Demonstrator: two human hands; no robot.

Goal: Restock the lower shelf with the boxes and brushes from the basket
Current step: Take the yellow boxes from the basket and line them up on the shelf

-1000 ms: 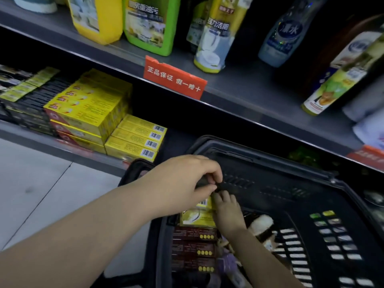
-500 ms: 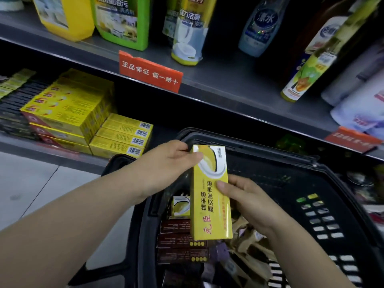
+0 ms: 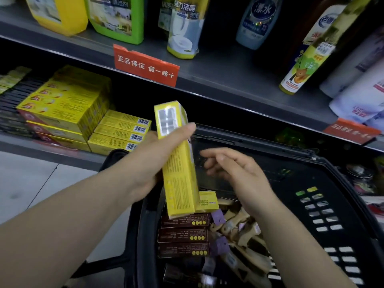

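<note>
My left hand (image 3: 151,159) grips a long yellow box (image 3: 179,163) upright above the black basket (image 3: 311,183), thumb across its upper part. My right hand (image 3: 234,173) hovers just right of the box, fingers loosely spread, holding nothing. Inside the basket lie another yellow box (image 3: 207,201), three dark brown boxes (image 3: 184,234) stacked flat, and several wooden brushes (image 3: 245,235). The lower shelf (image 3: 41,150) carries stacks of yellow boxes (image 3: 66,109) and a lower stack with barcodes (image 3: 122,132) at the left.
The upper shelf (image 3: 228,84) holds cleaner bottles (image 3: 185,28) and two red price tags (image 3: 145,64). Dark flat packs (image 3: 12,113) fill the lower shelf's far left. Pale floor tiles (image 3: 31,179) lie at the left of the basket.
The yellow box has turned so its back and side face me and has risen a little. My right hand has let go of it and drawn off to the right.
</note>
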